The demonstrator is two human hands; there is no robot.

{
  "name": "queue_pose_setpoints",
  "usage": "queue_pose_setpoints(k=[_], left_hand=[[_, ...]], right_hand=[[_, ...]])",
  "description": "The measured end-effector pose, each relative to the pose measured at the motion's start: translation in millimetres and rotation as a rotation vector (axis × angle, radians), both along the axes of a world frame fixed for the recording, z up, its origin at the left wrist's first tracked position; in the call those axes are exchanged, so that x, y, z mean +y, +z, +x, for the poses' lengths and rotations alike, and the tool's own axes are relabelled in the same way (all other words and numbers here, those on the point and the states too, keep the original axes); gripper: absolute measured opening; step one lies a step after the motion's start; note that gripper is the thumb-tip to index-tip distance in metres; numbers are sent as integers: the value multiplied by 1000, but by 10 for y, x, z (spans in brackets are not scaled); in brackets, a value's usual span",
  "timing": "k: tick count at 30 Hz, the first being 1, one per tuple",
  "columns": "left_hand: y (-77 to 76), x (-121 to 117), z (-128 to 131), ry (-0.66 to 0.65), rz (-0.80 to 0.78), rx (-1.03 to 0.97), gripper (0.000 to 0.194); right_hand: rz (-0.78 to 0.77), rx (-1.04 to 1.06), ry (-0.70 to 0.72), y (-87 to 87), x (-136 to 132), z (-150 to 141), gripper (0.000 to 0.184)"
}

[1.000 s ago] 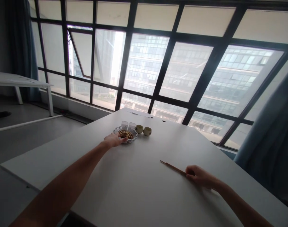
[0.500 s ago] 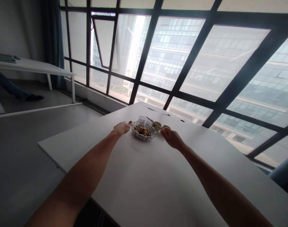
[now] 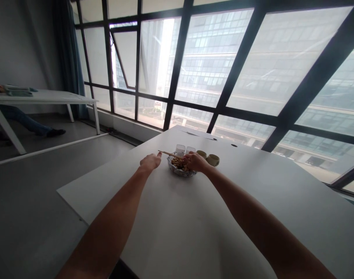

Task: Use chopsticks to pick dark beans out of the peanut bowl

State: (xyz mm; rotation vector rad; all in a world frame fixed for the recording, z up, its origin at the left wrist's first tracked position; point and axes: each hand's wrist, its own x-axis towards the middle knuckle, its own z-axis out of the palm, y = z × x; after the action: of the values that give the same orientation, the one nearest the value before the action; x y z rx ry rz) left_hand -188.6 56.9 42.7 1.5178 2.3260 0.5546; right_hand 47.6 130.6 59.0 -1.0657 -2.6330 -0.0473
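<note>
My right hand [image 3: 195,161] is closed on a pair of chopsticks [image 3: 170,154] above the right side of a glass bowl [image 3: 183,174]. The chopsticks point left across the bowl, their thin ends close to my left thumb. What look like peanuts [image 3: 178,163] in their shells fill the bowl, partly covered by my right hand. Just left of the bowl, apart from it, my left hand [image 3: 150,161] has its fingers curled in and its thumb raised. Whether anything is inside those fingers is hidden.
Behind the bowl stand two clear cups [image 3: 180,148]. Two greenish-tan cups [image 3: 213,159] stand to its right. All rest on a white table [image 3: 177,224] beside large windows. Another table [image 3: 49,97] is at the left, with a person's leg [image 3: 31,120] beneath it.
My right hand has moved left from beside the cups to over the bowl, bringing the chopsticks across to my left thumb. Both tan cups now show more fully. The view has shifted slightly.
</note>
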Motion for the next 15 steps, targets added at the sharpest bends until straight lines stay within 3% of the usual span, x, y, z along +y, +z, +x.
queue_pose_setpoints(k=[5,9,11,13,15], left_hand=[[153,-108,48,-18,-45,34,73],[306,-390,-112,-105,25,9,76],[381,-729,-433,-160,200,-76,78],[428,-1236,-905,-211,369,-203,81],[417,-1872,-1425,-116,479,-309,90]], right_hand=[[78,101,7,-13,-299,416,27],[100,119,34,-223,-698,1046,34],[31,84,28,-411,-823,1483,41],[-13,97,16,-636,-843,1978,45],[-70,160,3,-877,-776,2465,43]])
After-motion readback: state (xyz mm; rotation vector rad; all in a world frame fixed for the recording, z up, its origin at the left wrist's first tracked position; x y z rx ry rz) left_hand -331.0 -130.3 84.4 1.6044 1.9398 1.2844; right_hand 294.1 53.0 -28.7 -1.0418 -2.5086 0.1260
